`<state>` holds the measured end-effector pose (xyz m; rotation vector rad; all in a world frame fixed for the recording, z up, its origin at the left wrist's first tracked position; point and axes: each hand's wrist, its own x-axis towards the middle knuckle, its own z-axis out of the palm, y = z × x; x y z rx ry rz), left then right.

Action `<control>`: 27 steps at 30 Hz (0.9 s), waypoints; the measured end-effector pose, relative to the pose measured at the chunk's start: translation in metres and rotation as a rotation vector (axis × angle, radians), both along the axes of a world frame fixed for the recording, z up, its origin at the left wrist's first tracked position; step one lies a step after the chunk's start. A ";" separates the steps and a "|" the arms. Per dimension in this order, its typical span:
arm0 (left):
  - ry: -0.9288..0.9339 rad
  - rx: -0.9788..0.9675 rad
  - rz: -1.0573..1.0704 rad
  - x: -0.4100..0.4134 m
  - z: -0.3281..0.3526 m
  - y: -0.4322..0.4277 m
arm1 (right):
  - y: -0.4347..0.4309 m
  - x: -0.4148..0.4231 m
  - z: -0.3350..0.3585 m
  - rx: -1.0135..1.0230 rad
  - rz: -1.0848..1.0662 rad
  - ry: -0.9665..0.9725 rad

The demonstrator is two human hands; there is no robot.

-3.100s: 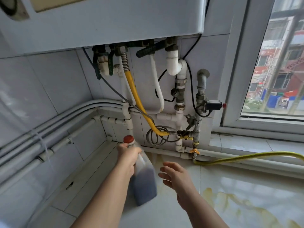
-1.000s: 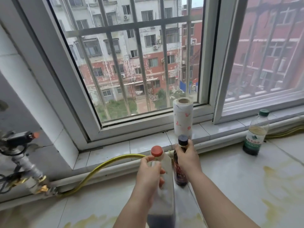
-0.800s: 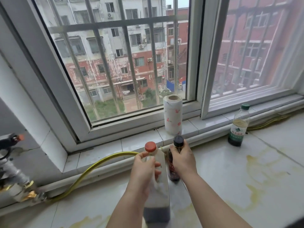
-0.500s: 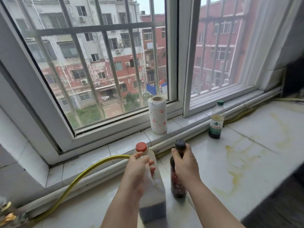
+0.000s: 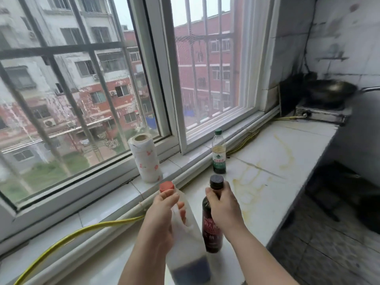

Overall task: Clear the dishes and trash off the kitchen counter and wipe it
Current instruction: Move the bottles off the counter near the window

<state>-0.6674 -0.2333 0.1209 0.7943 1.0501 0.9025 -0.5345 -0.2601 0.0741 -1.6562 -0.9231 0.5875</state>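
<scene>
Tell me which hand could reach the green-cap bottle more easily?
Right, probably: the right hand is nearer the green-cap bottle than the left hand. Neither is free: one grips the dark bottle, the other the jug.

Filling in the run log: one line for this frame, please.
left hand: grips red-capped jug | right hand: grips dark bottle | counter: green-capped bottle standing | windowsill: paper towel roll

The left hand (image 5: pixel 162 219) and right hand (image 5: pixel 224 208) were bare. Behind each hand, the left forearm (image 5: pixel 141 264) and right forearm (image 5: pixel 261 262) were bare as well, down to the lower edge.
</scene>
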 end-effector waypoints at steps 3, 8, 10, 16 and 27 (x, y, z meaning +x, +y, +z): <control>0.015 0.019 -0.031 0.042 0.000 -0.002 | -0.005 0.039 0.005 0.010 -0.014 0.003; 0.041 0.042 -0.077 0.129 0.008 -0.004 | -0.016 0.126 0.019 0.046 -0.041 -0.003; 0.023 0.047 -0.092 0.157 0.010 -0.004 | -0.019 0.155 0.022 0.051 -0.064 -0.009; -0.012 0.039 -0.187 0.255 0.009 -0.012 | -0.037 0.246 0.026 0.068 -0.128 -0.030; -0.041 0.076 -0.406 0.393 0.003 0.010 | -0.035 0.369 0.019 0.060 -0.331 -0.032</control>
